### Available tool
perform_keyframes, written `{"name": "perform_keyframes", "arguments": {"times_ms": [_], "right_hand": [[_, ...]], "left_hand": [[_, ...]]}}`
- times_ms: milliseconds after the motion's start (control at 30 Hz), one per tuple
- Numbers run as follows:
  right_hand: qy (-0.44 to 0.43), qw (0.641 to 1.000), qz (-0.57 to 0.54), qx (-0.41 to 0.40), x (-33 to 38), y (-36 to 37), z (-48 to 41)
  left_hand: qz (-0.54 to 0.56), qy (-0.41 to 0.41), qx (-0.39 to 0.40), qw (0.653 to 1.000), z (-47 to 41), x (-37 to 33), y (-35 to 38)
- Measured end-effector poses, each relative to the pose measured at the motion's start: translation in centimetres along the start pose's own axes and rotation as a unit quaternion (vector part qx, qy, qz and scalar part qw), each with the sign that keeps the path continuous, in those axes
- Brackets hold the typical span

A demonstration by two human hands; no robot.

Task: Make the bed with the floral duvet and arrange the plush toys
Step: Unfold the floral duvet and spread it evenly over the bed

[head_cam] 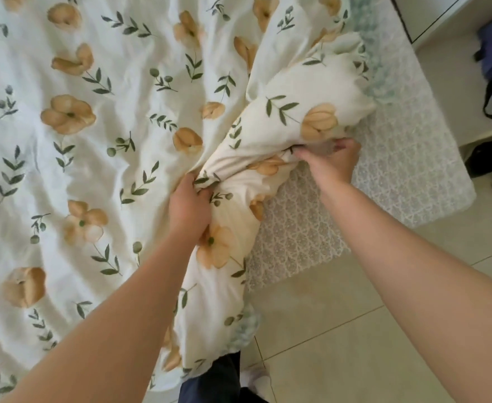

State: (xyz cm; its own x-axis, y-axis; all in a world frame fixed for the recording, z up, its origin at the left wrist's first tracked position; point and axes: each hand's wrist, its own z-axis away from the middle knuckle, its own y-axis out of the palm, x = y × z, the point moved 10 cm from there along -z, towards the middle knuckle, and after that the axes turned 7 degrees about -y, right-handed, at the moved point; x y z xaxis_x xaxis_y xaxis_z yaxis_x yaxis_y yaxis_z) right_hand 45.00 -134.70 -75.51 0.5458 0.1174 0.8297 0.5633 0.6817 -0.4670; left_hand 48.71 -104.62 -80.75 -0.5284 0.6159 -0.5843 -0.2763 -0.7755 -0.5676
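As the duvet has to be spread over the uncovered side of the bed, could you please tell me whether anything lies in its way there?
Nothing visible does. The left hand and right hand both grip the bunched floral duvet, and the patterned mattress strip beside it shows nothing lying on it.

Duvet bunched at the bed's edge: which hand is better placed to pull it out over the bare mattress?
Probably the right hand: it grips the bunched duvet on the side next to the bare mattress. The left hand grips farther in, toward the spread part.
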Motion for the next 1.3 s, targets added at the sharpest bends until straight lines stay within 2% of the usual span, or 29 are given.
{"name": "perform_keyframes", "arguments": {"times_ms": [67,167,233,367,433,500,533,633,667,733,800,900,967,1067,1167,1233,1300], "right_hand": [[0.035,0.998,0.007,0.054,-0.6,0.7,-1.8],[-0.019,0.984,0.002,0.178,1.1,3.1,-3.9],[-0.033,0.973,-0.017,0.229,2.5,4.3,-5.0],[-0.086,0.960,-0.025,0.264,5.2,4.9,-6.0],[-0.109,0.961,-0.006,0.255,5.8,4.3,-6.1],[-0.122,0.951,0.032,0.283,5.9,3.4,-6.1],[-0.129,0.938,0.070,0.313,5.8,3.3,-5.6],[-0.169,0.878,0.180,0.411,4.7,2.4,-3.6],[-0.187,0.868,0.192,0.419,4.5,1.3,-3.3],[-0.204,0.876,0.193,0.392,4.0,-1.8,-3.8],[-0.152,0.901,0.150,0.378,2.2,-4.9,-5.5],[0.011,0.920,0.102,0.379,-2.8,-9.8,-7.5],[0.073,0.922,0.095,0.368,-5.5,-12.5,-8.2],[0.126,0.906,0.120,0.385,-8.6,-16.0,-6.8],[0.191,0.881,0.132,0.412,-12.3,-20.4,-4.9],[0.227,0.858,0.074,0.455,-13.6,-23.2,-3.1],[0.232,0.854,-0.038,0.464,-13.8,-25.9,-2.3]], "left_hand": [[0.001,-0.008,-0.025,1.000,0.0,0.1,-0.5],[-0.006,-0.023,-0.047,0.999,0.5,0.2,-0.8],[-0.026,-0.022,-0.067,0.997,0.9,-0.1,-0.9],[-0.085,0.014,-0.168,0.982,3.0,-1.3,-1.5],[-0.122,0.082,-0.225,0.963,4.7,-2.8,-1.4],[-0.157,0.138,-0.216,0.954,6.6,-3.9,1.0],[-0.168,0.138,-0.195,0.956,7.2,-4.0,2.4],[-0.246,0.074,-0.124,0.958,9.0,-3.2,6.8],[-0.306,0.058,-0.104,0.945,9.6,-2.8,8.4],[-0.425,0.041,-0.096,0.899,10.7,-1.7,10.4],[-0.460,0.059,-0.136,0.876,11.8,-1.7,10.2],[-0.448,0.147,-0.199,0.859,14.3,-4.2,10.6],[-0.450,0.154,-0.174,0.862,15.6,-5.4,11.2],[-0.396,0.133,-0.079,0.905,17.4,-5.4,13.0],[-0.297,0.083,0.072,0.949,20.0,-2.7,15.9],[-0.233,0.076,0.081,0.966,22.2,-2.2,16.4],[-0.174,0.099,0.027,0.979,24.1,-3.4,15.9]]}}
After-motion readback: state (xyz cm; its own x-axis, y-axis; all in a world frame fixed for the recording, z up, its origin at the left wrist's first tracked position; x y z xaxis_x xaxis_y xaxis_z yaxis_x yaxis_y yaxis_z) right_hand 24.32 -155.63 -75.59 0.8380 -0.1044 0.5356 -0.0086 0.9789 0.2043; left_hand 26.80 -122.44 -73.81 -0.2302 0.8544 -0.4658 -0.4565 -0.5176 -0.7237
